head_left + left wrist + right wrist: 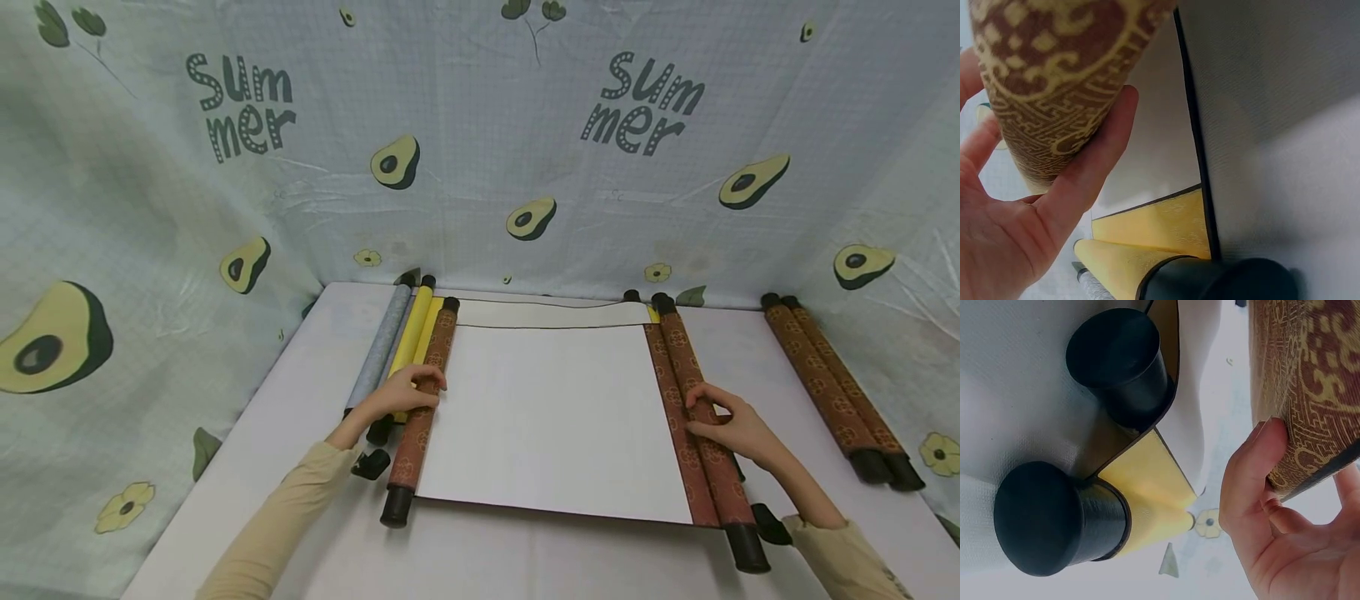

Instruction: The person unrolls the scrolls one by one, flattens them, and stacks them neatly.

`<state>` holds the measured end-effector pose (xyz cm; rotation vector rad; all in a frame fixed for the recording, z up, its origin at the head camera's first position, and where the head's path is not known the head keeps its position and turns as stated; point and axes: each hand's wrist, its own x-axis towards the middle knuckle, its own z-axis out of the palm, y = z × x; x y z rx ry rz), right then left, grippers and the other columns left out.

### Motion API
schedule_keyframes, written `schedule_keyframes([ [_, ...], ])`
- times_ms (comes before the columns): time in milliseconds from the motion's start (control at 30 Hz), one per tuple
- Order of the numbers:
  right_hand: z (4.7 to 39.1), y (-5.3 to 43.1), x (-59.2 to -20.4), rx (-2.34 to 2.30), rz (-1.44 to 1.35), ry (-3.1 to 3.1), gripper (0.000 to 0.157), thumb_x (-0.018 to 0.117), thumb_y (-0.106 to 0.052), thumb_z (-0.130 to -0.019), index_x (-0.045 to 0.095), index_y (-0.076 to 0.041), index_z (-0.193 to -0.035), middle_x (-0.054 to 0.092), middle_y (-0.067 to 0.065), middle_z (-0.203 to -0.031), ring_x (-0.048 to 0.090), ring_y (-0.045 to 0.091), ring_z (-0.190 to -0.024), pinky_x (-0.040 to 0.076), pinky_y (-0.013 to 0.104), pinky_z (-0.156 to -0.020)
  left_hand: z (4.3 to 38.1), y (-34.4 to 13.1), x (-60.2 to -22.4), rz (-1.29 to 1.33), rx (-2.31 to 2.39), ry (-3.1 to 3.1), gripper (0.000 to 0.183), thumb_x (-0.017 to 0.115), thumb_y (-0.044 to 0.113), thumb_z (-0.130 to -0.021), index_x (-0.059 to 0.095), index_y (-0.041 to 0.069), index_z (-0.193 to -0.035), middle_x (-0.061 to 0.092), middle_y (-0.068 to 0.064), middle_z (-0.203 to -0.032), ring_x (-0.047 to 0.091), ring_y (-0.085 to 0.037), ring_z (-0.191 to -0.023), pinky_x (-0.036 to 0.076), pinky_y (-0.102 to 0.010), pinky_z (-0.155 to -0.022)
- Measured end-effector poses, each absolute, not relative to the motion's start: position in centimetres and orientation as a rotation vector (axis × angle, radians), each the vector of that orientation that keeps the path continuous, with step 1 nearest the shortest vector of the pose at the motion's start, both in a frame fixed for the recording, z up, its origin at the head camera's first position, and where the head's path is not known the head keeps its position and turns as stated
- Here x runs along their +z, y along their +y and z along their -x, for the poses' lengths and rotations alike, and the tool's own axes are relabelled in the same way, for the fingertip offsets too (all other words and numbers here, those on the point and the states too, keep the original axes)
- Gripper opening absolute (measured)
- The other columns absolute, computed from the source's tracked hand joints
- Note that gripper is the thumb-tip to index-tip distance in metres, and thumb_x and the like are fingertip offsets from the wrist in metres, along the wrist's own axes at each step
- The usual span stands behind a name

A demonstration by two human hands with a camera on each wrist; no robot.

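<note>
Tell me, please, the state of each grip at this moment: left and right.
Left grip: closed, holding the left brown roll of the white sheet.
Right grip: closed, holding the sheet's right brown roll.

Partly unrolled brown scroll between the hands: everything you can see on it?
The brown scroll is partly open: a blank white sheet with a thin dark near edge spans the left roll and right roll. Both rolls look fabric-covered, patterned in gold, with black end caps. A flat brown strip borders the sheet's right side. The left hand holds the left roll, the right hand the right. It overlies a yellow scroll; contact is unclear.
</note>
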<state>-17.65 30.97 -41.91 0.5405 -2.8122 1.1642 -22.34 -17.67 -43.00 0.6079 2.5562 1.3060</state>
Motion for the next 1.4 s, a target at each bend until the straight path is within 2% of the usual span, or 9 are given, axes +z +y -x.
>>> schedule_keyframes([
  [133, 17.5, 30.9, -42.0, 1.168, -0.534, -2.807, 0.023, 0.067, -0.011, -0.078, 0.053, -0.004, -0.095, 0.05, -0.007, -0.093, 0.04, -0.008, -0.087, 0.043, 0.037, -0.067, 22.2, -17.7, -43.0, -0.586, 1.303, 2.553, 0.016, 0.062, 0.006, -0.076, 0.062, 0.001, -0.091, 0.06, -0.015, -0.093, 0.044, -0.016, -0.07, 0.039, -0.027, -0.061],
  [333, 17.3, 31.0, -41.9, 1.183, -0.533, -2.795, 0.022, 0.066, -0.01, -0.078, 0.053, -0.004, -0.095, 0.05, -0.005, -0.092, 0.04, -0.009, -0.087, 0.043, 0.04, -0.067, 22.1, -17.9, -43.0, -0.577, 1.281, 2.577, 0.015, 0.064, 0.009, -0.076, 0.061, 0.002, -0.088, 0.057, -0.01, -0.085, 0.043, -0.015, -0.064, 0.038, -0.027, -0.057],
  [533, 17.0, 31.1, -42.2, 1.179, -0.525, -2.801, 0.023, 0.067, -0.011, -0.078, 0.053, -0.004, -0.095, 0.05, -0.006, -0.092, 0.04, -0.01, -0.087, 0.043, 0.04, -0.068, 21.9, -17.9, -43.1, -0.567, 1.261, 2.599, 0.028, 0.074, 0.021, -0.071, 0.057, 0.003, -0.084, 0.047, -0.003, -0.071, 0.039, -0.014, -0.064, 0.034, -0.026, -0.057],
  [700, 16.9, 31.0, -42.3, 1.159, -0.553, -2.804, 0.023, 0.066, -0.011, -0.078, 0.053, -0.004, -0.095, 0.05, -0.007, -0.092, 0.04, -0.009, -0.088, 0.044, 0.035, -0.067, 21.1, -17.9, -42.2, -0.622, 1.279, 2.597, 0.028, 0.074, 0.011, -0.07, 0.053, -0.001, -0.084, 0.047, -0.011, -0.074, 0.035, -0.013, -0.063, 0.031, -0.024, -0.057],
  [833, 16.7, 31.1, -42.3, 1.147, -0.579, -2.802, 0.022, 0.066, -0.011, -0.078, 0.053, -0.005, -0.094, 0.05, -0.006, -0.092, 0.04, -0.009, -0.088, 0.044, 0.031, -0.065, 20.2, -17.9, -40.9, -0.681, 1.307, 2.554, 0.022, 0.066, -0.004, -0.071, 0.049, -0.008, -0.084, 0.046, -0.023, -0.077, 0.032, -0.015, -0.057, 0.03, -0.025, -0.056],
  [933, 16.6, 31.1, -42.4, 1.146, -0.582, -2.804, 0.022, 0.066, -0.011, -0.079, 0.053, -0.006, -0.095, 0.05, -0.006, -0.091, 0.041, -0.008, -0.088, 0.044, 0.031, -0.065, 20.5, -18.2, -41.4, -0.705, 1.326, 2.525, 0.019, 0.061, -0.008, -0.071, 0.046, -0.009, -0.083, 0.044, -0.025, -0.077, 0.029, -0.015, -0.055, 0.029, -0.026, -0.056],
  [1133, 16.3, 31.1, -42.3, 1.157, -0.583, -2.807, 0.022, 0.066, -0.011, -0.079, 0.053, -0.006, -0.095, 0.05, -0.006, -0.091, 0.041, -0.009, -0.088, 0.044, 0.032, -0.065, 21.5, -18.8, -43.3, -0.691, 1.31, 2.549, 0.015, 0.061, -0.004, -0.073, 0.051, -0.004, -0.085, 0.05, -0.018, -0.078, 0.032, -0.014, -0.058, 0.031, -0.027, -0.059],
  [1400, 16.1, 31.4, -42.2, 1.149, -0.586, -2.804, 0.022, 0.066, -0.01, -0.079, 0.053, -0.005, -0.096, 0.05, -0.006, -0.091, 0.04, -0.011, -0.089, 0.045, 0.028, -0.064, 21.7, -19.3, -43.3, -0.705, 1.271, 2.568, 0.008, 0.063, 0.005, -0.077, 0.059, 0.0, -0.082, 0.058, -0.012, -0.08, 0.04, -0.013, -0.063, 0.036, -0.027, -0.061],
])
